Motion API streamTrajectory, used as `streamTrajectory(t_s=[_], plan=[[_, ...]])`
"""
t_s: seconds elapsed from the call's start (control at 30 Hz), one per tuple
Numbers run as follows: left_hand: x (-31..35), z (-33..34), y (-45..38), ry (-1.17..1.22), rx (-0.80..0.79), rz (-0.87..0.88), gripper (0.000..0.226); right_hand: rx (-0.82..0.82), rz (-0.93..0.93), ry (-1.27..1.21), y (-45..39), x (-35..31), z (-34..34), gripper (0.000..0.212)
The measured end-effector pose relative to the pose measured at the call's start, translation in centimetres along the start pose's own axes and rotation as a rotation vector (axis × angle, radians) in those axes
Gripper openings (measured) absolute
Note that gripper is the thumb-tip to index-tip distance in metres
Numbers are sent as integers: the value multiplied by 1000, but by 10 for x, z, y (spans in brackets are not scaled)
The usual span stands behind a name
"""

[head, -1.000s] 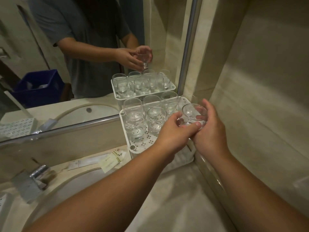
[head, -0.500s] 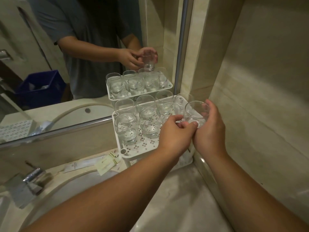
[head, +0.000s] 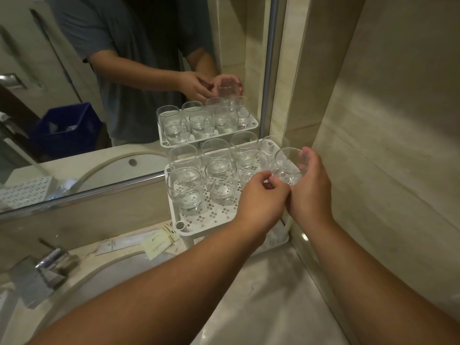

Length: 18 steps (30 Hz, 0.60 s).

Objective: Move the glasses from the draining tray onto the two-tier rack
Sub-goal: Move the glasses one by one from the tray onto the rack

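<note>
While I keep both hands on one glass (head: 288, 165) at centre right of the frame, it sits lower and more upright than a second ago, when it was tipped with its mouth toward me. My right hand (head: 311, 188) is curled round its right side and base; my left hand (head: 261, 197) is mostly closed, thumb and fingertips pinching the lower left of the same glass. The glass hovers over the right end of the top tier of the two-tier rack (head: 196, 220), the white perforated shelf at frame centre; I can't tell if its base touches yet. Other glasses (head: 219, 185) already stand on that tier in rows, close together, so the free spot looks to be the right edge by the wall. Judging from that, this one is nearly placed and the step is almost done. The draining tray isn't clearly visible here; a white perforated piece shows only in the mirror (head: 99, 95), at far left. Also in frame: faucet (head: 42, 270) lower left, paper sachets (head: 139, 242) on the counter, blue crate (head: 67, 128) reflected upper left.
</note>
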<state>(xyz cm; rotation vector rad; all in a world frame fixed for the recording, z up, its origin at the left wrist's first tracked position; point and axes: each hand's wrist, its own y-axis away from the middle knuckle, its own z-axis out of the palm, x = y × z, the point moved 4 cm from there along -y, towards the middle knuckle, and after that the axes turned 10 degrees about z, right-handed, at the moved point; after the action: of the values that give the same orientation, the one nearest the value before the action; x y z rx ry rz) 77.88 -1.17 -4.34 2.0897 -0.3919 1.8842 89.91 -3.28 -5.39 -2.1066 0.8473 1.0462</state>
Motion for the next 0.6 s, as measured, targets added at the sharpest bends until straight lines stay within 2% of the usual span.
streamTrajectory(t_s=[0.47,0.6], plan=[[-3,-1,-4,34,-25,-121,43,-39,-13,73,1,7,5,86],[0,-1,-1,36,-50,-130,47,-49,-14,109,2,10,7,86]])
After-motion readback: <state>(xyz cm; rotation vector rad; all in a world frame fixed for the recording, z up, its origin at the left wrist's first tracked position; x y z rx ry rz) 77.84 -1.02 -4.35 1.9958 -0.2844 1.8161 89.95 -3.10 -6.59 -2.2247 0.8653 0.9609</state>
